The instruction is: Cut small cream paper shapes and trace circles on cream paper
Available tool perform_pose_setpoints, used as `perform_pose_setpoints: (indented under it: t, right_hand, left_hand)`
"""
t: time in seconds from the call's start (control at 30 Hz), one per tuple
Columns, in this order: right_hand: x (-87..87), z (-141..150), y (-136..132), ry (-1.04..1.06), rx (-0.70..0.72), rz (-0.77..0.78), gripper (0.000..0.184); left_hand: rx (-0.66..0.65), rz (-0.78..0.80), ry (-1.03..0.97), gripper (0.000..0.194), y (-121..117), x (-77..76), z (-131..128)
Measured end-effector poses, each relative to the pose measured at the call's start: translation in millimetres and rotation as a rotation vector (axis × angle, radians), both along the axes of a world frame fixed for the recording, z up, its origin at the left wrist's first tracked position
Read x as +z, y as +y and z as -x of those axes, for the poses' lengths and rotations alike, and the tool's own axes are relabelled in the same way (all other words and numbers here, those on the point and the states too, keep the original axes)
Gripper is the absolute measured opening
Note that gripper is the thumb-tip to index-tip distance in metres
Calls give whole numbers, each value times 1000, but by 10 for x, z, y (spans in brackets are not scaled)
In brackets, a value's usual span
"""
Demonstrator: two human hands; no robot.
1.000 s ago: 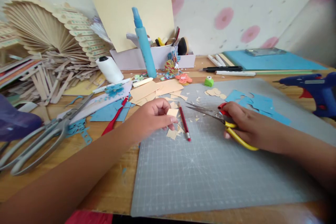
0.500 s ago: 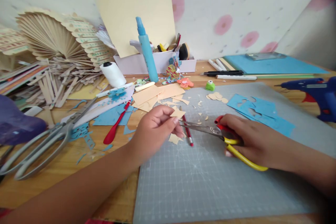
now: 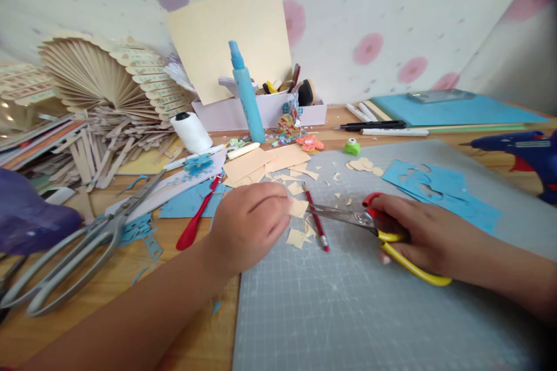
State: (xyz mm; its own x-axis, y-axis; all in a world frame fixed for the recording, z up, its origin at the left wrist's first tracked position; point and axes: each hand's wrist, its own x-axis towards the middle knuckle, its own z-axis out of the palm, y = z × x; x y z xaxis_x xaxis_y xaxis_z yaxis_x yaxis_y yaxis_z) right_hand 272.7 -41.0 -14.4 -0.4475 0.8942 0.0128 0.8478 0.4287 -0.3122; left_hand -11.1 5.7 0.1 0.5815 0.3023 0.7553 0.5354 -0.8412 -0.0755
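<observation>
My left hand (image 3: 252,223) pinches a small cream piece of paper (image 3: 299,207) above the left part of the grey cutting mat (image 3: 331,313). In my right hand (image 3: 411,232) is a pair of scissors (image 3: 359,219) with red and yellow handles. Their blades point left, and the tips are at the paper's right edge. Below them a red and black pencil (image 3: 317,219) lies on the mat, beside several cream paper scraps (image 3: 296,237). A group of round cream cutouts (image 3: 364,165) lies farther back, near a small green punch (image 3: 351,146).
Large grey scissors (image 3: 91,237) and a red spatula-like tool (image 3: 198,214) lie at the left. A blue spray bottle (image 3: 249,98) stands before a white box (image 3: 217,115). Cut blue paper (image 3: 439,185) lies right, near a blue glue gun (image 3: 517,148). Wooden sticks (image 3: 104,148) are piled at the left.
The scissors' blades have come left to meet the paper. My left hand has turned so its back faces the camera, with the paper still pinched. The view has tilted up slightly.
</observation>
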Motion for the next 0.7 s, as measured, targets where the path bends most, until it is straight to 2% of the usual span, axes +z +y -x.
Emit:
perform_pose_setpoints:
  t: [0.07,0.17,0.3,0.47,0.6,0.7]
  right_hand:
    - [35,29,6,-28,-43,50,36]
    - [58,56,19,2,-97,89,33]
    - [22,55,29,39,-118,94,33]
    - [-7,60,8,27,-110,42,29]
    - [37,92,-21,35,-93,24,19]
    - [53,107,-23,10,-77,31,19]
  left_hand:
    - [-3,-56,15,12,-18,21,-2]
    - [-8,-4,11,15,-40,16,-13]
    - [-56,169,20,15,-38,-7,-25]
    - [-110,465,-149,22,-29,-6,-52]
    - [-65,705,-277,19,-23,-17,-62]
    - [-42,833,-356,13,-28,-27,-64]
